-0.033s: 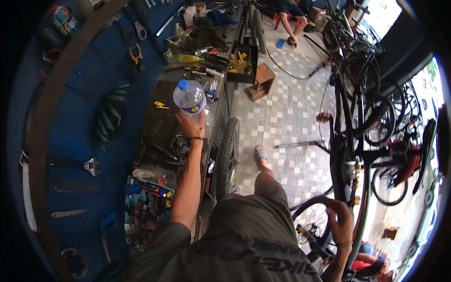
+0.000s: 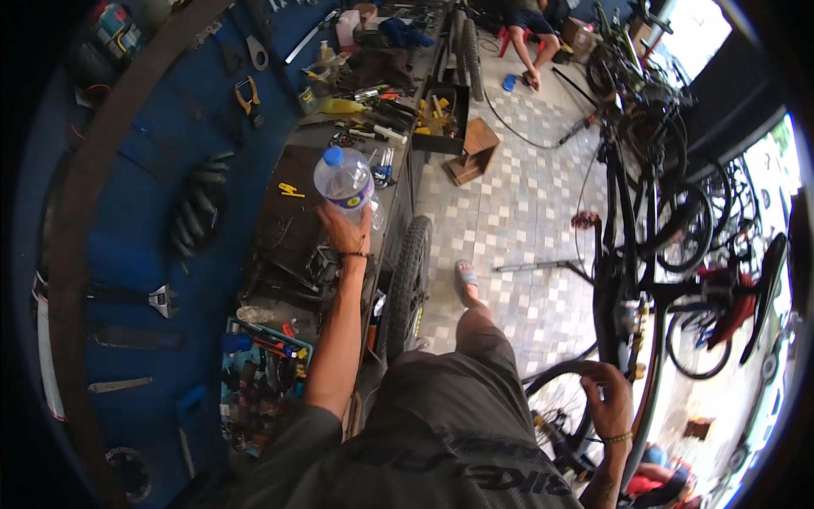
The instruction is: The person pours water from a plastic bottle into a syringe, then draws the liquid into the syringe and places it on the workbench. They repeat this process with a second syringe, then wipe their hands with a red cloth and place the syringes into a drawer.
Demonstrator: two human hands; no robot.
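Note:
My left hand is closed round the lower part of a clear plastic bottle with a blue cap and a purple-blue label. The bottle is upright over the workbench, and its base is partly hidden by my fingers. On the right, my right hand hangs with loosely curled fingers and a gap between thumb and forefinger. Nothing shows in it. It is nearest to a bicycle wheel and the dark bicycle frame, which it overlaps in view; contact cannot be made out.
Tools hang on the blue wall, among them an adjustable wrench. A teal tray of tools sits on the bench. A tyre leans beside it. A wooden box stands on the tiled floor. Another person sits far off, near parked bicycles.

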